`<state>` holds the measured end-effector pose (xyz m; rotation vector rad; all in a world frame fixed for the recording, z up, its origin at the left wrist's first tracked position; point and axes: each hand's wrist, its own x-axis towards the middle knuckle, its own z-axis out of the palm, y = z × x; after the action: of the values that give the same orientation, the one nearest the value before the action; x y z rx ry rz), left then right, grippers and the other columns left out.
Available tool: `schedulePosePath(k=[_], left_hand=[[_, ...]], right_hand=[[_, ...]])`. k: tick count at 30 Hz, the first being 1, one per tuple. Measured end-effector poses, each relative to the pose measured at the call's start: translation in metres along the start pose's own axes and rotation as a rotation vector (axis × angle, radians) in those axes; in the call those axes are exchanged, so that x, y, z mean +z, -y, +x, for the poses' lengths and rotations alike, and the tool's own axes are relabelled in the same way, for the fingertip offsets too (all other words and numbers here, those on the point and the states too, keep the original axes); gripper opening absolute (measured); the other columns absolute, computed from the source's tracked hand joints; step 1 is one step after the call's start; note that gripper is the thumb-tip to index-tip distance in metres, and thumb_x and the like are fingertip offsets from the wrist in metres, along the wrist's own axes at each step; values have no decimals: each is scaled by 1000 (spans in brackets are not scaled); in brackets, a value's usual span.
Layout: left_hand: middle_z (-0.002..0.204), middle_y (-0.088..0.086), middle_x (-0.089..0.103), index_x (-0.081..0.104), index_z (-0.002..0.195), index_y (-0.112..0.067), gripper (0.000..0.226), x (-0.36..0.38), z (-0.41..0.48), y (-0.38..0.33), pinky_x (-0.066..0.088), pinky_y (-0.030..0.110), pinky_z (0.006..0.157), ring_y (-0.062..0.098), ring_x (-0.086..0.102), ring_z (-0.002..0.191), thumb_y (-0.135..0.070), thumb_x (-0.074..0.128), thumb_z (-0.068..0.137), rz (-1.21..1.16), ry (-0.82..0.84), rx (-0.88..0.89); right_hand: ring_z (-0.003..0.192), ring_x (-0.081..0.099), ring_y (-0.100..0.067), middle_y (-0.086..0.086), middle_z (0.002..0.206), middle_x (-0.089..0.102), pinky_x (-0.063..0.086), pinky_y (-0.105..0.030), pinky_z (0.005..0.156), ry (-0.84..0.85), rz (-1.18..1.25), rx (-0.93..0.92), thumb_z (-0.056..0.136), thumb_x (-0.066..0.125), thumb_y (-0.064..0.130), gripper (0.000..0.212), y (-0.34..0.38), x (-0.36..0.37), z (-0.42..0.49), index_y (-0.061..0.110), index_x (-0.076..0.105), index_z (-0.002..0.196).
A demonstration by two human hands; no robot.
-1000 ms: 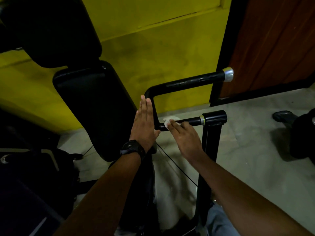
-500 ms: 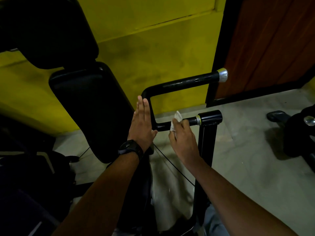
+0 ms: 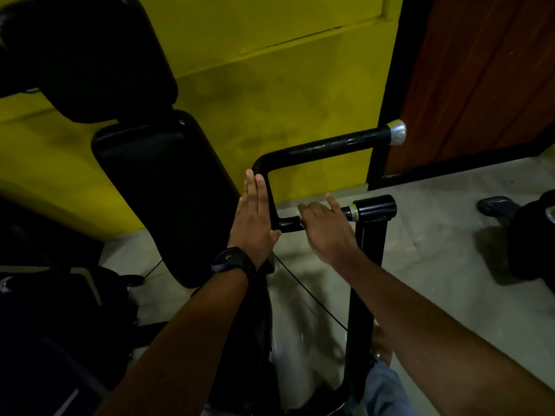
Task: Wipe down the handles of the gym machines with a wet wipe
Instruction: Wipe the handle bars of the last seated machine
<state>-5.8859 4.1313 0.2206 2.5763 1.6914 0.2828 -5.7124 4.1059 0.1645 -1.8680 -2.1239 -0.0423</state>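
Note:
A black bent machine handle (image 3: 330, 148) with a silver end cap (image 3: 396, 132) runs down to a lower bar (image 3: 288, 225) that enters a black pivot sleeve (image 3: 374, 205). My left hand (image 3: 255, 217) lies flat, fingers straight, against the upright part of the handle. Over the lower bar my right hand (image 3: 327, 229) curls its fingers, with the index finger sticking out. A pale sliver of the wet wipe (image 3: 300, 209) shows at its fingertips; the rest is hidden under the hand.
A black back pad (image 3: 159, 190) and a larger pad (image 3: 90, 55) stand to the left before a yellow wall. A brown door (image 3: 480, 70) is at right. A black post (image 3: 360, 295), a thin cable (image 3: 309, 298), a shoe (image 3: 495, 205) and a dark weight (image 3: 534, 244) are on the grey floor.
My right hand has slid along the lower bar toward the sleeve and closed over it, covering most of the wipe. The left hand stays flat on the upright.

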Motion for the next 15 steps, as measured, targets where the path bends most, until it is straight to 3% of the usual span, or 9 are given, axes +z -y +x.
schedulePosePath(k=[2, 3, 6, 7, 10, 11, 14, 15], left_hand=[[161, 16, -28, -37, 146, -11, 145, 0, 0, 0, 17, 43, 125, 32, -10, 153, -35, 87, 74, 2, -3, 6], [161, 15, -29, -36, 146, -11, 144, 0, 0, -1, 17, 43, 125, 32, -10, 153, -35, 86, 74, 3, -2, 5], [158, 10, -34, -34, 147, -9, 142, -1, -1, 0, 16, 42, 125, 31, -11, 153, -33, 86, 74, -9, -6, 3], [158, 10, -35, -33, 148, -10, 142, -1, -1, 0, 16, 43, 125, 30, -11, 153, -32, 87, 74, -16, -7, 6], [156, 9, -38, -38, 145, -13, 143, -1, -1, -1, 17, 43, 124, 30, -12, 153, -31, 86, 75, -28, 3, 10], [155, 8, -39, -39, 144, -13, 144, -1, -1, -1, 17, 43, 124, 30, -12, 153, -31, 86, 75, -27, -1, 6], [155, 7, -40, -39, 145, -12, 145, -1, -2, -2, 16, 42, 125, 30, -12, 153, -34, 86, 75, -3, -11, 1], [154, 6, -41, -39, 145, -12, 145, -1, -2, -1, 15, 42, 125, 30, -12, 153, -35, 86, 75, 2, -14, -1]], right_hand=[[97, 67, -24, -7, 102, 71, 25, -47, 120, 34, 62, 62, 99, 52, 21, 20, 3, -7, 12, 13, 64, 113], [97, 67, -25, -8, 101, 71, 26, -48, 120, 44, 72, 75, 99, 51, 22, 21, 6, -7, 10, 12, 65, 111], [121, 58, -31, -13, 119, 67, 25, -50, 119, 56, 20, 47, 98, 49, 23, 32, 11, 0, -11, 8, 62, 124], [121, 59, -30, -12, 119, 67, 23, -50, 120, 66, -10, 40, 99, 46, 24, 33, 10, -4, -9, 9, 62, 124], [89, 66, -23, -3, 91, 69, 12, -53, 122, 152, -30, 97, 101, 44, 26, 23, 4, -21, 19, 17, 65, 103], [87, 66, -22, -2, 89, 69, 11, -53, 122, 177, -48, 101, 102, 44, 26, 22, 4, -24, 24, 17, 64, 102], [114, 63, -26, -8, 115, 70, 17, -52, 122, 128, -2, 85, 98, 53, 18, 25, 6, -15, 3, 13, 64, 121], [126, 57, -28, -11, 129, 65, 18, -51, 122, 65, -24, 41, 92, 60, 12, 39, 5, -7, -13, 10, 60, 131]])
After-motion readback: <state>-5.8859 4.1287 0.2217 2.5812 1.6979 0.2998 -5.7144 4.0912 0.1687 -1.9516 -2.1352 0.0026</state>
